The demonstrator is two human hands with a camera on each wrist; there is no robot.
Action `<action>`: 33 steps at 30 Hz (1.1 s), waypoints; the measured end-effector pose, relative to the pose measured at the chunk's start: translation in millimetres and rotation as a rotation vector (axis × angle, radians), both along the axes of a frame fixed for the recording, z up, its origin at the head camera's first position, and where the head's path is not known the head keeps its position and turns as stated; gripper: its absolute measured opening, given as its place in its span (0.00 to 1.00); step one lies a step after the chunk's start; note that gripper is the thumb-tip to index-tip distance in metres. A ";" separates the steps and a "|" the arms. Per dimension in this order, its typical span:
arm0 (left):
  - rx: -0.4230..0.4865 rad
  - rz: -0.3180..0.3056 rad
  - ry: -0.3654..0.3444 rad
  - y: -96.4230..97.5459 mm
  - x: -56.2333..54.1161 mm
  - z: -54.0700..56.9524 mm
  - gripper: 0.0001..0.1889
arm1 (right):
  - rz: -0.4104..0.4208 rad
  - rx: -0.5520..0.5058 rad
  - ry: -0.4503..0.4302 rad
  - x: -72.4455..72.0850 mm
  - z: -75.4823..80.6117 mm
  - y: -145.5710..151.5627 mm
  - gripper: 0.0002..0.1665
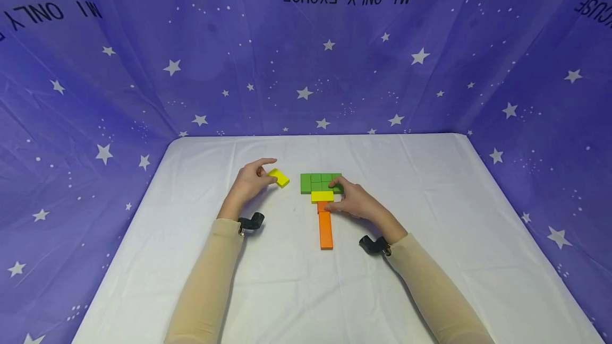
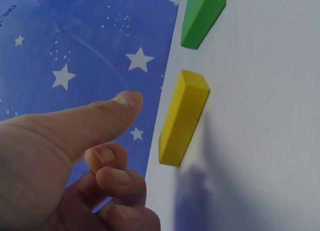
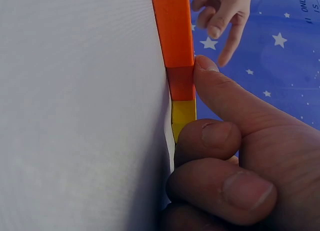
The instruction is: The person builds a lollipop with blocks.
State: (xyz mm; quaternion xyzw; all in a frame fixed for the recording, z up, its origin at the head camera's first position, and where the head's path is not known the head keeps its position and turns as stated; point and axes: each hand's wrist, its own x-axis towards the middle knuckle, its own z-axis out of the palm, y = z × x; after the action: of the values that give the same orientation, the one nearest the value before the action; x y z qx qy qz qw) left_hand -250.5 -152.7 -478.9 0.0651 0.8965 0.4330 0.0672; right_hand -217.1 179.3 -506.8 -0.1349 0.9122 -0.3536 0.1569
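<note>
Beside a loose yellow block [image 1: 282,178], my left hand [image 1: 250,180] holds its thumb and index finger apart. In the left wrist view the thumb [image 2: 112,116] stands away from that block, which lies on the white cloth. My right hand [image 1: 356,201] reaches over a flat arrangement of blocks from the right. Its thumb touches the short orange block [image 3: 181,85], and its index finger rests on the green blocks [image 1: 306,185]. Between these colours lies a yellow block [image 1: 322,196]. A long orange block [image 1: 325,231] extends toward me, in line with the short one.
A white cloth [image 1: 430,185] covers the table. Purple curtains [image 1: 268,68] with white stars and lettering hang behind it and at both sides. A black camera mount sits on the left wrist [image 1: 252,221] and another on the right wrist [image 1: 373,246].
</note>
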 end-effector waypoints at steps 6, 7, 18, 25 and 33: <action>0.001 0.010 -0.019 -1.9 -1.5 -3.9 0.31 | -0.002 0.006 0.004 -0.4 -0.9 0.2 0.43; -0.001 0.012 -0.022 -1.8 -1.5 -4.5 0.31 | -0.002 0.007 0.004 -0.3 -1.1 0.3 0.43; -0.170 0.025 0.015 3.0 -1.5 -14.6 0.30 | -0.001 0.002 -0.002 0.3 2.2 -0.3 0.44; -0.208 0.064 0.023 4.5 -1.2 -17.3 0.25 | 0.003 0.006 -0.003 -0.6 1.3 -0.1 0.44; -0.243 0.035 0.009 6.6 0.9 -14.0 0.26 | 0.002 0.014 0.003 -1.2 2.4 -0.1 0.43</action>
State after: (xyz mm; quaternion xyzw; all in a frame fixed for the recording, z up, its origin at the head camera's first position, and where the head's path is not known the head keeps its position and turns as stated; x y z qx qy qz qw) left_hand -249.6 -146.1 -492.9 0.0426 0.9437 0.3218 0.0632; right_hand -218.3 179.2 -504.4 -0.1353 0.9148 -0.3466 0.1569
